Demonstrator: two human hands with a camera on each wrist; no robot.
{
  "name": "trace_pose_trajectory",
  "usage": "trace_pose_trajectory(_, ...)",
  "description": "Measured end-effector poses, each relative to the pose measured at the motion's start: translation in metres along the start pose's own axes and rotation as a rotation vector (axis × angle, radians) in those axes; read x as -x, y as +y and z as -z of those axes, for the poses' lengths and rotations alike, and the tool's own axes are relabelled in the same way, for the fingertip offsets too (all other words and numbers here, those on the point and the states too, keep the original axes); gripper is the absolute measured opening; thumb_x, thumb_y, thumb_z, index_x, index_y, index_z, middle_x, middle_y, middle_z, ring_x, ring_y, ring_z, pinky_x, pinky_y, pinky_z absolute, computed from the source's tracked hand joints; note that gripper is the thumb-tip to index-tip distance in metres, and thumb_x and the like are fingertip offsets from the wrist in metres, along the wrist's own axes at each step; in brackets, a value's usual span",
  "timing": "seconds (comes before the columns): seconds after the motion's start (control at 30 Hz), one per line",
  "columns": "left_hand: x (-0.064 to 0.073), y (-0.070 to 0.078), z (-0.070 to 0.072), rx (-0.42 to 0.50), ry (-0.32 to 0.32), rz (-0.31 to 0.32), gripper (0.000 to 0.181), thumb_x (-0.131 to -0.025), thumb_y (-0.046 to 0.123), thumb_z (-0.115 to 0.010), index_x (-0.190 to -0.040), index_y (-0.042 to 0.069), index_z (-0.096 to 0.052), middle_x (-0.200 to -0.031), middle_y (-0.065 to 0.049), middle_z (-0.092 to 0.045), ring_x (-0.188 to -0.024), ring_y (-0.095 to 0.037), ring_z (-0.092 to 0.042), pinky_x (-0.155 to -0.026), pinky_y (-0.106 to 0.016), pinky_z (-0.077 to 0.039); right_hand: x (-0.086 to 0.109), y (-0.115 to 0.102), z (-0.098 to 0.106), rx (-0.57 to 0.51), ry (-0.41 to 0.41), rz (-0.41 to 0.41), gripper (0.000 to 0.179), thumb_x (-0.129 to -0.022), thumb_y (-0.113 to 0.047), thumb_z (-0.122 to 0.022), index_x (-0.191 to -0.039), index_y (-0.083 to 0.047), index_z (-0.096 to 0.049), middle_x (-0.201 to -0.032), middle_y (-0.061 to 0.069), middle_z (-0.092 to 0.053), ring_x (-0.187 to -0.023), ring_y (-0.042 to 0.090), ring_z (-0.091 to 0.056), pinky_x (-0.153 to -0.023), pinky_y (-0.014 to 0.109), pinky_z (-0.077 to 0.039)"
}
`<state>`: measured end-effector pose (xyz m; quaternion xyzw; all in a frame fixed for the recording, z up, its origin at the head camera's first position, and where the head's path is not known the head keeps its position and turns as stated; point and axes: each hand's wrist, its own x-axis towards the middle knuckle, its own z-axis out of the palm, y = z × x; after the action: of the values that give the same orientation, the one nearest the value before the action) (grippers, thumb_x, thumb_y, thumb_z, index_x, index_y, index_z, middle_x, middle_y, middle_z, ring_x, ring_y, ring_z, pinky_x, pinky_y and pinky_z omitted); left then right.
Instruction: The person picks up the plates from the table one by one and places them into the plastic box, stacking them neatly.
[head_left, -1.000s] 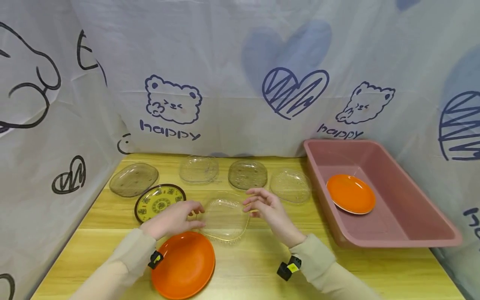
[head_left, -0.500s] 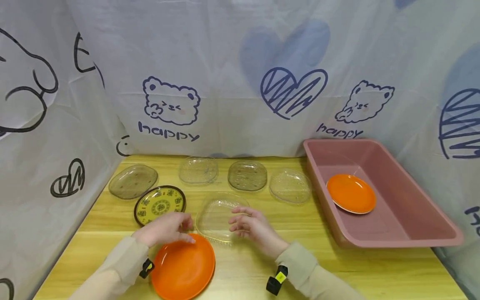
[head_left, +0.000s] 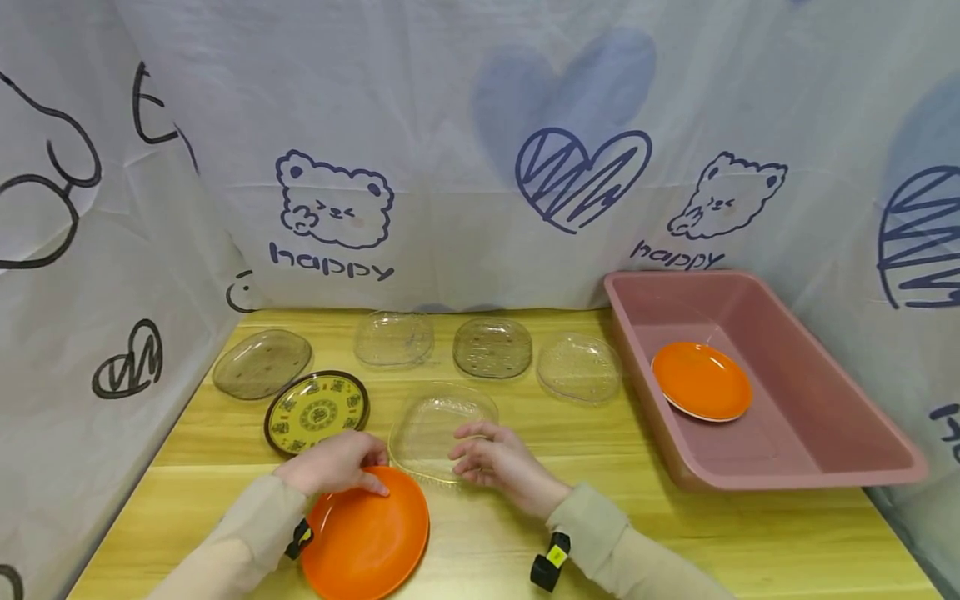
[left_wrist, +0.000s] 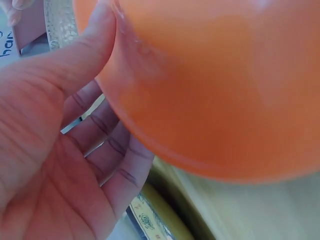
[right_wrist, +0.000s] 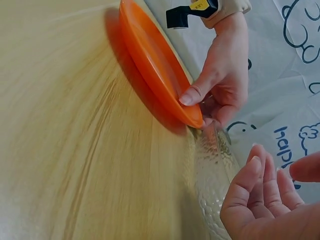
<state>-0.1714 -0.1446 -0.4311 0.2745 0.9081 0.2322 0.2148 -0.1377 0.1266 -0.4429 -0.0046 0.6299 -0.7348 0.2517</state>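
My left hand pinches the far rim of an orange plate on the near left of the table. In the left wrist view the thumb lies on top of the orange plate, with the fingers at and under its edge. My right hand hovers over the right side of a clear textured plate, fingers loosely bent with nothing in them. The right wrist view shows this hand beside the clear plate. A yellow patterned plate with a dark rim lies just beyond my left hand.
A pink basin stands at the right with an orange plate inside. Along the back lie a smoky plate, a clear plate, another smoky plate and another clear plate. Printed cloth hangs behind.
My left hand has moved from the clear plate's left side back to the orange plate and taken its rim. My right hand has come nearer and leftward, over the clear plate.
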Motion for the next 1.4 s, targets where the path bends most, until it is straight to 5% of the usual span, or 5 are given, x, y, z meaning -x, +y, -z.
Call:
trace_pose_trajectory(0.7, -0.02, -0.015, -0.003, 0.136, -0.048, 0.007, 0.031, -0.093, 0.025, -0.072, -0.069, 0.013, -0.056, -0.064, 0.007, -0.041, -0.058, -0.007, -0.04, -0.053, -0.017, -0.033, -0.017, 0.003, 0.009, -0.054, 0.044, 0.077, 0.045, -0.095, -0.002, -0.049, -0.137, 0.011, -0.042, -0.103, 0.004, -0.064, -0.089, 0.012, -0.063, -0.086, 0.026, -0.055)
trace_pose_trajectory(1.13, -0.02, -0.019, -0.002, 0.165, -0.042, 0.008, 0.025, -0.099, 0.025, -0.064, -0.078, 0.012, -0.064, -0.069, 0.006, -0.052, -0.063, -0.007, -0.044, -0.056, -0.019, -0.039, -0.026, -0.001, 0.011, -0.115, 0.054, 0.102, 0.052, -0.088, 0.005, -0.05, -0.139, 0.011, -0.041, -0.096, 0.0, -0.066, -0.089, 0.012, -0.064, -0.087, 0.028, -0.056)
trace_pose_trajectory(1.4, -0.018, -0.021, 0.001, 0.271, -0.062, 0.021, 0.029, -0.104, 0.026, -0.055, -0.083, 0.009, -0.065, -0.07, 0.004, -0.056, -0.061, -0.008, -0.047, -0.055, -0.02, -0.042, -0.022, 0.0, 0.017, -0.141, 0.052, 0.114, 0.05, -0.093, 0.005, -0.044, -0.142, 0.011, -0.038, -0.098, -0.001, -0.067, -0.092, 0.013, -0.066, -0.091, 0.029, -0.056)
